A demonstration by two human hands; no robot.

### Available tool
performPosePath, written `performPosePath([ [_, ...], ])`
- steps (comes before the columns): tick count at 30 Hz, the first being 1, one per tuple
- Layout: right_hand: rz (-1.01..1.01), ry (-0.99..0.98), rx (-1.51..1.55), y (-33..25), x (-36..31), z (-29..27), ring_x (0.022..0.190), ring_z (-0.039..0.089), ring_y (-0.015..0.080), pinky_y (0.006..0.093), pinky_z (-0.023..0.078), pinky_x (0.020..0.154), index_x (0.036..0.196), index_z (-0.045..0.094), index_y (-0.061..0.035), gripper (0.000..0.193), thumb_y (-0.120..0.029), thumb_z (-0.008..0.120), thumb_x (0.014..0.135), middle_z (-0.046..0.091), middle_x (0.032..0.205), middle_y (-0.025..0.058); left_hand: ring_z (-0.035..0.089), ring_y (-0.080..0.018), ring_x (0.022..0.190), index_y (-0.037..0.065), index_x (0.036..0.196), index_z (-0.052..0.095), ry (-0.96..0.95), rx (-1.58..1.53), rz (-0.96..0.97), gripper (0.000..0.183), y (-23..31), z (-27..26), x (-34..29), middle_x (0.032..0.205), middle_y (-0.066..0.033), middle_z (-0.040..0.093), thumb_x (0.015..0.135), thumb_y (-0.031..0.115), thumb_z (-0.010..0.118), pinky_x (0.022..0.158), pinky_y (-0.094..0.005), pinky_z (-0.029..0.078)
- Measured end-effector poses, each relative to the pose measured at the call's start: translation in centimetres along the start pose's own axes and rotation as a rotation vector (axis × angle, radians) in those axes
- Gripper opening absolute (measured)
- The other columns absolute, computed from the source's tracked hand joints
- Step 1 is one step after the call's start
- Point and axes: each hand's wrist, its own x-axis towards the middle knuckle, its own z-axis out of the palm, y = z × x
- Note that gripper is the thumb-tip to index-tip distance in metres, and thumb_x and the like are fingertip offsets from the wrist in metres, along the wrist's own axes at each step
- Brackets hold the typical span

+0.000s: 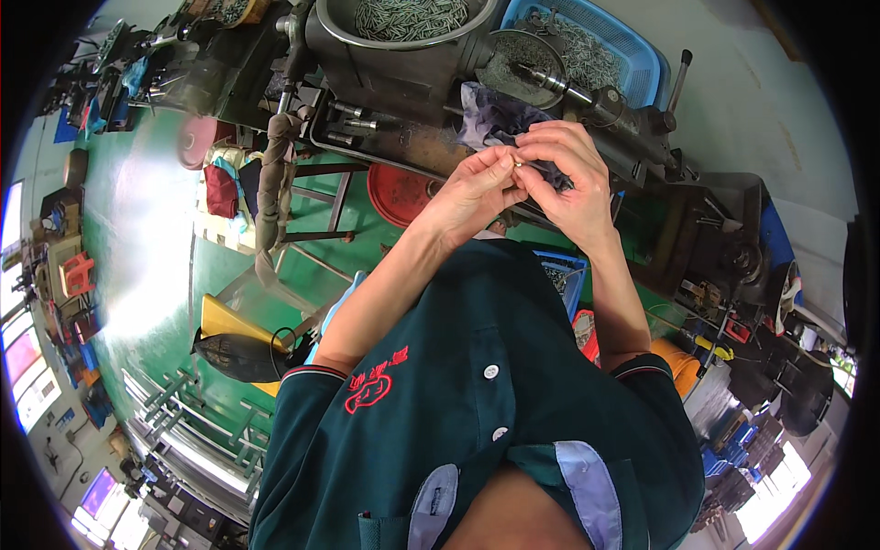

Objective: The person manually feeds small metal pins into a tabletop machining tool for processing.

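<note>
Small part (519, 164) held at a machine (394, 78)

The room is floored in glossy green (137, 229). Three metal cylinders (361, 123) are laid in the machine's tray (417, 154). Above, one bowl (403, 44) and one blue basket (656, 78) are filled with metal pieces too many to count. One small part is pinched between the fingertips of the left hand (472, 188) and right hand (573, 174), near one cloth (490, 115).

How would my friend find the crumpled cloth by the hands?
Find the big dark machine at the picture's top. Below it, the person's right hand partly hides the cloth. It's soft, crumpled and patterned grey-purple, unlike the hard, shiny metal pieces left of it.
</note>
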Motion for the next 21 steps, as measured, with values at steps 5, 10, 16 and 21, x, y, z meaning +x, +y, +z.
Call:
performPosePath([
  [5,-0.006,0.009,0.019,-0.2,-0.05,-0.08,0.088,0.056,0.0246,0.0329,0.045,0.075,0.074,0.059,-0.0024,0.015,0.002,0.065,0.061,0.061,0.085,0.0068,0.052,-0.0138,0.093,0.008,0.1,0.055,-0.066,0.083,0.032,0.022,0.18,-0.45,0.07,0.096,-0.0022,0.056,0.083,0.021,0.059,0.088,-0.0343,0.041],
  [10,-0.001,0.007,0.018,-0.01,-0.26,-0.08,0.088,0.056,0.0248,0.0331,0.045,0.075,0.073,0.059,-0.0022,0.015,0.003,0.065,0.061,0.061,0.084,0.007,0.054,-0.0129,0.089,0.006,0.097,0.056,-0.071,0.085,0.046,0.019,-0.01,-0.65,0.16,0.093,-0.0026,0.057,0.084,0.019,0.058,0.085,-0.0337,0.042],
  [16,-0.009,0.009,0.016,0.05,-0.21,0.02,0.087,0.057,0.0249,0.033,0.045,0.074,0.073,0.059,-0.002,0.016,0.003,0.066,0.06,0.061,0.084,0.0071,0.054,-0.0114,0.086,0.005,0.096,0.057,-0.042,0.107,0.059,0.015,0.31,-0.22,0.08,0.09,-0.0016,0.057,0.085,0.015,0.055,0.083,-0.0315,0.043],
  [21,-0.006,0.003,0.019,0.13,0.07,0.18,0.087,0.056,0.0248,0.0327,0.045,0.074,0.073,0.059,-0.0019,0.015,0.003,0.066,0.06,0.061,0.085,0.0072,0.054,-0.0107,0.085,0.005,0.096,0.057,-0.04,0.126,0.072,0.014,0.54,-0.48,0.22,0.09,-0.0014,0.057,0.086,0.015,0.054,0.082,-0.0304,0.043],
])
